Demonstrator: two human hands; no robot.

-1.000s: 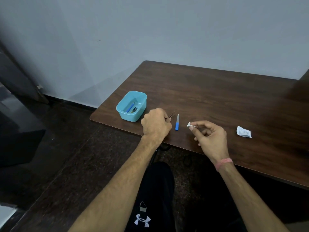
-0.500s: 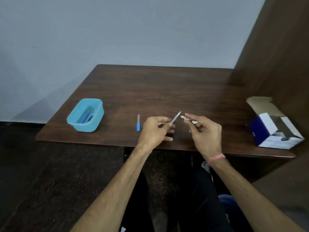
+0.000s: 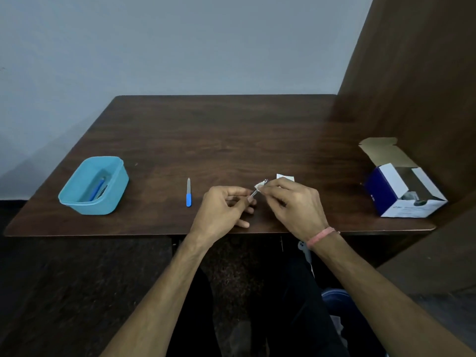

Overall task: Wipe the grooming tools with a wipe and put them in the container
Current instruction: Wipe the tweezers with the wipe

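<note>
Head view: left hand (image 3: 221, 207) pinches a thin tool (image 3: 254, 193) — tweezers, perhaps — right hand (image 3: 296, 202) pinching wipe (image 3: 260, 185) round its hidden tip.

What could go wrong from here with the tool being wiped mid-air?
1. The left hand pinches the thin metal tool only at its end while the right hand rubs the wipe over its tip; it could slip and drop near the table edge, perhaps to the floor.
2. The blue container sits far to the left, so the carry passes over the blue-handled file and might knock it.
</note>
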